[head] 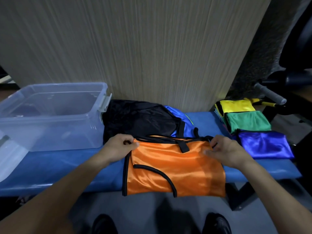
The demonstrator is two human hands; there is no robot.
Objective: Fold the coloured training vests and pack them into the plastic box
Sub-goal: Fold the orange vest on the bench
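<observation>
Head view, looking down past two shoes: the orange vest (pixel 173 169) lies across the near edge of a blue padded bench (pixel 59 168), its lower part hanging over the front lip toward the person. It is glossy satin-like cloth edged in black binding, already doubled over, with a curved black armhole seam showing on top.

At its far left corner the left hand (pixel 120 146) pinches the black-bound edge between thumb and curled fingers. At the far right corner the right hand (pixel 224 149) grips the matching corner, fingers curled over the bunched straps.

This fabric looks very light, limp and slippery. It will sag between the two hands and slide over itself, so a fold may creep open unless pressed flat. The bound edges and corners are the firmest places to take hold; the shiny middle offers little purchase.

Just beyond the hands lies a black garment (pixel 140 120) with a blue vest (pixel 179 119) partly under it, both unfolded. Beyond and beside the right hand three folded pieces sit in a row: a purple-blue vest (pixel 265 144) nearest, a green vest (pixel 248 120) behind it, and a yellow vest (pixel 236 105) farthest.

Beyond and outward of the left hand stands the clear plastic box (pixel 50 115), lid off, with no vests packed in it, so packing is not yet begun.
</observation>
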